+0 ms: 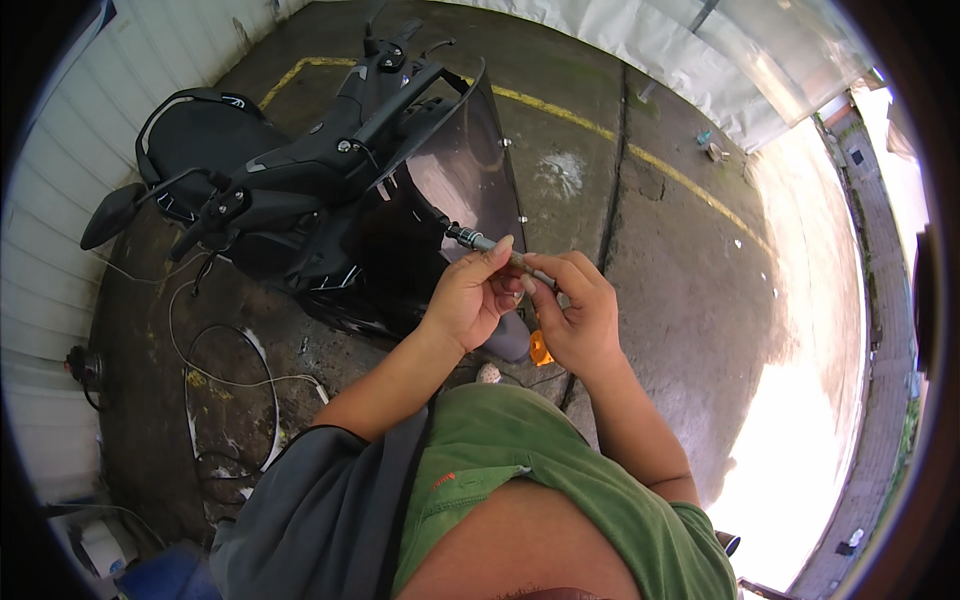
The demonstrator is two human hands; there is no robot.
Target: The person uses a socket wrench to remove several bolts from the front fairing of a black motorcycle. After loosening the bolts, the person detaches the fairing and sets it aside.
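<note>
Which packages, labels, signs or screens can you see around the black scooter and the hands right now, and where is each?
Small orange tag: stitched on the green shorts, low centre; too small to make out.
Small pale container or litter: on the concrete by the white sheeting, upper right; kind unclear.
Smoked windscreen: on the black scooter, bare of stickers.
No signs or display screens show. Both hands, left hand and right hand, hold a slim metal tool.

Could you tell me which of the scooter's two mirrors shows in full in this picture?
The mirror on the picture's left, a dark pod on a thin stalk over the concrete. The other mirror only peeks in at the top edge.
</note>
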